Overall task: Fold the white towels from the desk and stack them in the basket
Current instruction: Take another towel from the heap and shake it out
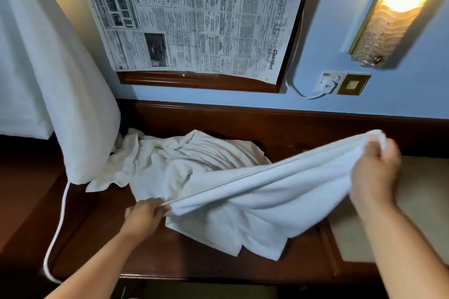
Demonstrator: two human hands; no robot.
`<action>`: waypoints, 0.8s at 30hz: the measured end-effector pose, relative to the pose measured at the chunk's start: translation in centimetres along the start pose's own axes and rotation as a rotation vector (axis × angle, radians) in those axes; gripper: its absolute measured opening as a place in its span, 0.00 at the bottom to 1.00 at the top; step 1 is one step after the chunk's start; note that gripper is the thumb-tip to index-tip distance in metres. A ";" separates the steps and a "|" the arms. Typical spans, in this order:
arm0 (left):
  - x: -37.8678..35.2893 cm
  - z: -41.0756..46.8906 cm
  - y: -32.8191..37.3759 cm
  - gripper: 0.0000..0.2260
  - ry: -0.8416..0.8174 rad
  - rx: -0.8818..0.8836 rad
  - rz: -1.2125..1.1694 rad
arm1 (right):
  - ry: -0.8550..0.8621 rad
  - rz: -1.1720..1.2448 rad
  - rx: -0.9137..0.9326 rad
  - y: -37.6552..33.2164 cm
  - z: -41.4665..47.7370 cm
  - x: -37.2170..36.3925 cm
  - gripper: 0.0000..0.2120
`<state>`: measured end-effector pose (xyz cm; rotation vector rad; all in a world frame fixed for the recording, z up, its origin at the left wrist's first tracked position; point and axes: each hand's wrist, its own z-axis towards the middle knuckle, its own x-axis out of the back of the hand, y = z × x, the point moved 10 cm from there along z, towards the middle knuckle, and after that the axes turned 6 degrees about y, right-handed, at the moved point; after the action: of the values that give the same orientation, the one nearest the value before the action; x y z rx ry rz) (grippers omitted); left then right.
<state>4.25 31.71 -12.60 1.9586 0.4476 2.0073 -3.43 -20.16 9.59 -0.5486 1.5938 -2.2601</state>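
Note:
A white towel (267, 196) hangs stretched between my two hands above the dark wooden desk (194, 257). My left hand (144, 213) pinches its lower left corner close to the desk top. My right hand (375, 167) grips the opposite corner, raised higher at the right. The towel's lower part sags and rests on the desk. Behind it lies a crumpled heap of white towels (170, 160) at the back of the desk. No basket is in view.
A large white pillow-like cloth (48, 75) leans at the left, with a white cable (58, 226) running down the desk. A newspaper (194, 14) covers a framed mirror on the blue wall. A lit wall lamp (398, 7) and socket (330, 82) are at the right.

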 end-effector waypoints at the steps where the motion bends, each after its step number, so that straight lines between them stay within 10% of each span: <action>1: 0.6 0.2 -0.8 0.14 0.017 0.025 -0.006 | 0.011 -0.062 0.016 -0.1 0.7 0.6 0.10; 5: 6.2 2.2 4.0 0.16 0.161 -0.097 -0.313 | -0.332 -0.185 0.051 -0.6 -2.7 -4.6 0.12; 11: 11.8 -0.2 22.3 0.11 0.074 -0.663 -0.345 | -1.152 -0.512 0.229 0.5 -18.6 -14.0 0.46; 15: 11.1 -1.0 20.7 0.10 0.102 -0.607 -0.416 | -1.131 -0.445 0.256 0.7 -21.4 -15.3 0.14; 24: 3.4 -4.4 11.8 0.12 0.027 -0.227 -0.481 | -1.201 -0.357 0.322 2.0 -22.6 -15.0 0.14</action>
<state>-0.25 22.41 -4.67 1.5149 0.6016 1.6934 -1.15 4.77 -1.08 -1.7324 0.5342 -1.6524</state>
